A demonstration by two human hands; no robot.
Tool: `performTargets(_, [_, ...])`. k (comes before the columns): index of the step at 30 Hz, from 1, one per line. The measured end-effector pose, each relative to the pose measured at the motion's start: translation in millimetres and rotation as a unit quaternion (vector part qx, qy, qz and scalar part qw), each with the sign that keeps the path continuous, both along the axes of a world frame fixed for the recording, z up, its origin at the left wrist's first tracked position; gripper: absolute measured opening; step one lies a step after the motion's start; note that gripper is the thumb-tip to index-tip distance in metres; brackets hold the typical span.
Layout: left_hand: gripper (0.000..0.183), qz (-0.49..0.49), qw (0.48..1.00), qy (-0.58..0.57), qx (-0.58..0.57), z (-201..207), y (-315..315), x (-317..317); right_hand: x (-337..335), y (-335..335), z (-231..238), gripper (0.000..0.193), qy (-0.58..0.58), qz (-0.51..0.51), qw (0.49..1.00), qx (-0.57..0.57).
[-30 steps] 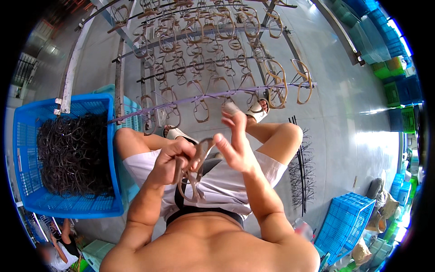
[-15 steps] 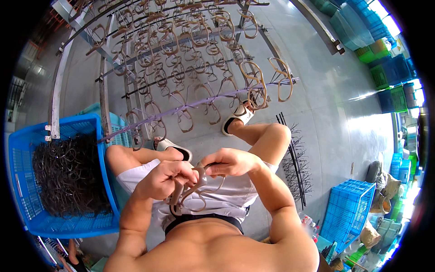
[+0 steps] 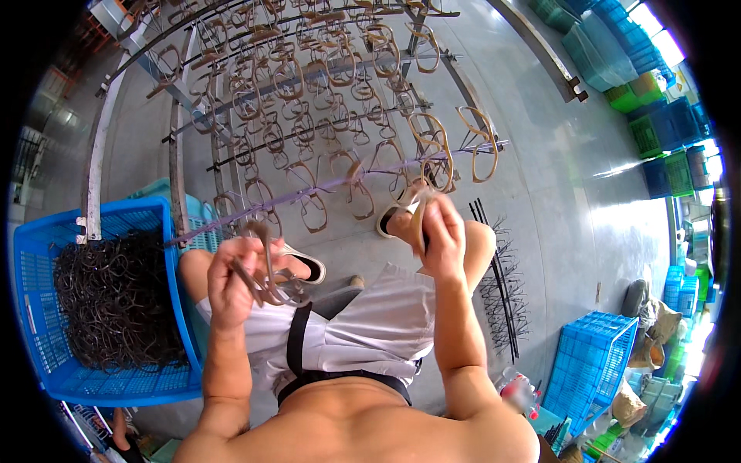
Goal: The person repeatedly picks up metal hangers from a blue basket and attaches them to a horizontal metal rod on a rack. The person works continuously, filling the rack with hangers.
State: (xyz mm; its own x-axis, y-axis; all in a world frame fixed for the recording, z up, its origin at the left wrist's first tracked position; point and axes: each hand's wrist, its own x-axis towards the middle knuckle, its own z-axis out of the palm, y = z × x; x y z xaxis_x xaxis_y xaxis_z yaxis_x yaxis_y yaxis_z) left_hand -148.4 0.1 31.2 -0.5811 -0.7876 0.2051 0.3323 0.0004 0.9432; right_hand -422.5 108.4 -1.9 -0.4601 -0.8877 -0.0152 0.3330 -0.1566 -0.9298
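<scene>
In my left hand [image 3: 231, 282], several thin brown looped pieces [image 3: 266, 292], shaped a little like eyeglass frames, are gripped together above my left thigh. My right hand [image 3: 444, 235] is raised over my right knee, its fingers closed on one brown looped piece [image 3: 417, 228] that is smeared by motion. Just beyond it runs the rack's lowest purple bar [image 3: 340, 179], from which similar brown loops [image 3: 309, 202] hang on hooks. A pair of larger yellowish-brown loops [image 3: 480, 147] hangs at its right end.
Left of me stands a blue crate [image 3: 123, 393] heaped with dark curved strips [image 3: 116, 309]. Black hooked bars [image 3: 498, 285] lie on the floor to the right. A stacked blue basket [image 3: 590, 363] stands at the lower right, near a plastic bottle [image 3: 519, 392]. Metal posts [image 3: 100, 147] rise at the left.
My hands have moved apart from above my lap. The right went forward to the rack's lowest bar with one looped piece; the left shifted left with the others.
</scene>
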Motion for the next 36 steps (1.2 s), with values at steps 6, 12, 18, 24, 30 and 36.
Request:
performTargets(6, [0.047, 0.007, 0.993, -0.093, 0.077, -1, 18, -1, 32, -60, -42, 0.021, 0.117, -0.201, 0.971, 0.044])
performTargets(12, [0.070, -0.038, 0.993, -0.066, 0.094, -4, 21, -5, 34, -70, -48, 0.022, 0.121, -0.194, 0.973, 0.037])
performTargets(18, [0.055, 0.016, 0.984, -0.080, 0.157, -10, 27, -10, 40, -68, -47, 0.029, 0.160, -0.195, 0.966, 0.052])
performTargets(24, [0.020, 0.043, 0.971, -0.079, 0.221, -20, 26, 3, 45, -73, -39, 0.031, 0.254, -0.207, 0.943, 0.050])
performTargets(30, [0.030, -0.017, 0.929, 0.019, 0.370, -21, 22, 14, 50, -74, -47, 0.028, 0.327, -0.199, 0.923, 0.039])
performTargets(36, [0.036, 0.004, 0.954, -0.020, 0.300, -20, 25, 13, 45, -72, -43, 0.028, 0.387, -0.214, 0.895, 0.053])
